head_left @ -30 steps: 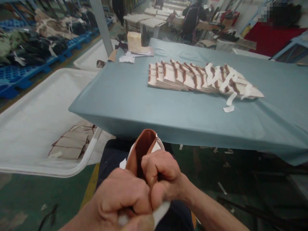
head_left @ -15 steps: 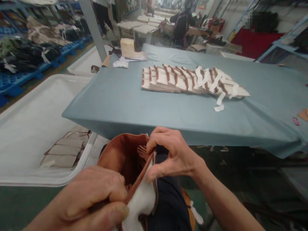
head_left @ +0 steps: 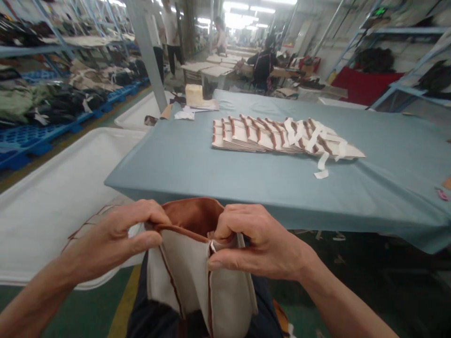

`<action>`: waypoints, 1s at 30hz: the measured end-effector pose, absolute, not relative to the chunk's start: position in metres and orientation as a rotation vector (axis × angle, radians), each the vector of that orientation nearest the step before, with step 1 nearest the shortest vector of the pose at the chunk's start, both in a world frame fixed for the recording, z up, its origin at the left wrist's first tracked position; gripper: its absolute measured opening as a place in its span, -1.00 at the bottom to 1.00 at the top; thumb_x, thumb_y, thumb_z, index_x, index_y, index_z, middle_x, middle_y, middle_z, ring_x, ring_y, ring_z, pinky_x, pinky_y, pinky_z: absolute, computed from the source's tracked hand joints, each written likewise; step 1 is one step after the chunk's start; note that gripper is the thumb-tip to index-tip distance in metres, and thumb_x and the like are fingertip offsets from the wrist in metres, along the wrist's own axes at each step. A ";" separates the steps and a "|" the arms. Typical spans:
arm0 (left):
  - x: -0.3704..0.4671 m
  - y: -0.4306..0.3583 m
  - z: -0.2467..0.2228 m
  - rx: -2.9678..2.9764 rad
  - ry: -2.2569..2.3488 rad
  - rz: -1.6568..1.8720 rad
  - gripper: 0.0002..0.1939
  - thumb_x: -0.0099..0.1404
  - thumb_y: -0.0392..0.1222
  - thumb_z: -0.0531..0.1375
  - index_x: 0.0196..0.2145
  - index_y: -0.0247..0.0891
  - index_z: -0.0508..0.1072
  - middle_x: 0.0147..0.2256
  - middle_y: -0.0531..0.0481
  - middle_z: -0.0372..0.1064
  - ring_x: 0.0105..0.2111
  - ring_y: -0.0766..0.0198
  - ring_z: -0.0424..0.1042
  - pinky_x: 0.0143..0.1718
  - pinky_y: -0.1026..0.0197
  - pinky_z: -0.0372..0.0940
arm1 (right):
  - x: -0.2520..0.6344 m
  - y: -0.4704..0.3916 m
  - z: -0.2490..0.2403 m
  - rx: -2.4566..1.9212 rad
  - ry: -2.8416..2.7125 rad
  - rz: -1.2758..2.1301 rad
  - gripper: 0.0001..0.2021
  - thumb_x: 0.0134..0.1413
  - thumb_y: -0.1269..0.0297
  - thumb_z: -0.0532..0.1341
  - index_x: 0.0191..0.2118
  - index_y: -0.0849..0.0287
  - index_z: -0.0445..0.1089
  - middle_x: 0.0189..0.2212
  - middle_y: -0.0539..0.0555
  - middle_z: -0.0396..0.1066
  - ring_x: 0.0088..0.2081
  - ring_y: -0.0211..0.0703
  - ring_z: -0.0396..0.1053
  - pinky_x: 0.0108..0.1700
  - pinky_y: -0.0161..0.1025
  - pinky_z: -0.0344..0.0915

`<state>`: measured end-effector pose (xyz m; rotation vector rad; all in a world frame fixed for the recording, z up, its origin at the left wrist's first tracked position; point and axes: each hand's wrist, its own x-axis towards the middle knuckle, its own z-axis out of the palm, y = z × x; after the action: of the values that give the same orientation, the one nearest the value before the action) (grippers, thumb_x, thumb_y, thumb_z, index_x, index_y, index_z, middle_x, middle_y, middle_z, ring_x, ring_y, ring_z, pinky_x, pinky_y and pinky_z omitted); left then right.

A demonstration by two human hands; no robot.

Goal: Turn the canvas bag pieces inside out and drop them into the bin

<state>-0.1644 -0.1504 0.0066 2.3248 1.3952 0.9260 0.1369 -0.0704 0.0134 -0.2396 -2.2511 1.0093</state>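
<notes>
A cream fabric bag [head_left: 186, 270] with brown seams and a brown lining hangs upright over the lap, its mouth facing up. My left hand [head_left: 130, 230] pinches the rim at the left corner, thumb outside and fingers at the brown edge. On the right, my right hand [head_left: 246, 239] grips the rim beside a dark seam, its fingertips curled over the edge. Between the two hands the brown inside of the bag shows. Beyond it, a row of overlapping cream pieces with brown edges [head_left: 253, 134] lies on the blue-covered table [head_left: 197, 173], with white strips on its right part.
White bins [head_left: 45, 188] stand at the left, one holding cream pieces. A yellowish block [head_left: 193, 95] and papers sit at the table's far left corner, near a grey post [head_left: 150, 56]. Several people are in the background. Blue pallets with piled fabric line the left side.
The bag has turned so its cream outer side faces me. My left hand has moved up and left along the rim; my right hand has shifted slightly down. The view has tilted up.
</notes>
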 end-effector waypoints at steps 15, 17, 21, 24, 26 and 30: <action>-0.111 -0.138 0.030 2.249 0.992 0.947 -0.79 0.43 -0.43 0.21 -0.23 -0.22 0.63 -0.40 0.19 0.63 -0.47 0.47 0.54 -0.36 0.47 0.30 | 0.132 -0.077 0.014 -0.292 -2.318 1.015 -0.78 0.54 0.29 0.30 -0.25 0.11 0.37 -0.39 -0.08 0.45 -0.39 -0.29 0.30 -0.24 -0.32 0.22; -0.112 -0.140 0.028 2.305 1.019 0.927 -0.77 0.43 -0.42 0.18 -0.26 -0.24 0.63 -0.40 0.14 0.64 -0.45 0.42 0.57 -0.35 0.41 0.31 | 0.131 -0.076 0.011 -0.283 -2.327 1.035 -0.77 0.56 0.26 0.31 -0.24 0.12 0.40 -0.37 -0.06 0.47 -0.38 -0.28 0.32 -0.24 -0.33 0.24; -0.113 -0.148 0.026 2.404 1.119 0.918 -0.72 0.41 -0.39 0.14 -0.35 -0.24 0.62 -0.44 0.09 0.63 -0.49 0.38 0.55 -0.38 0.34 0.28 | 0.126 -0.074 0.005 -0.303 -2.327 1.085 -0.75 0.56 0.21 0.31 -0.25 0.14 0.45 -0.38 -0.05 0.48 -0.38 -0.29 0.34 -0.25 -0.35 0.24; -0.110 -0.152 0.024 2.322 1.194 0.932 -0.70 0.36 -0.35 0.10 -0.41 -0.24 0.59 -0.55 0.16 0.51 -0.59 0.43 0.42 -0.46 0.36 0.22 | 0.123 -0.075 0.001 -0.333 -2.310 1.148 -0.75 0.54 0.22 0.32 -0.27 0.15 0.45 -0.40 -0.07 0.47 -0.40 -0.30 0.31 -0.28 -0.35 0.22; -0.105 -0.153 0.021 2.170 1.220 0.936 -0.70 0.34 -0.32 0.06 -0.45 -0.24 0.55 -0.59 0.19 0.43 -0.61 0.44 0.37 -0.50 0.41 0.20 | 0.122 -0.077 -0.001 -0.345 -2.291 1.190 -0.74 0.51 0.23 0.32 -0.30 0.15 0.44 -0.42 -0.08 0.44 -0.40 -0.31 0.29 -0.28 -0.35 0.21; -0.097 -0.156 0.015 1.896 1.226 0.972 -0.70 0.33 -0.24 0.06 -0.49 -0.25 0.51 -0.59 0.20 0.34 -0.59 0.45 0.33 -0.53 0.46 0.16 | 0.122 -0.079 -0.002 -0.398 -2.259 1.294 -0.71 0.47 0.19 0.31 -0.34 0.14 0.42 -0.44 -0.09 0.41 -0.41 -0.30 0.28 -0.27 -0.33 0.20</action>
<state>-0.0967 -0.1557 0.0149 1.8964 1.2259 0.9716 0.1223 -0.0789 -0.0016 -0.3982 -2.2586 1.2944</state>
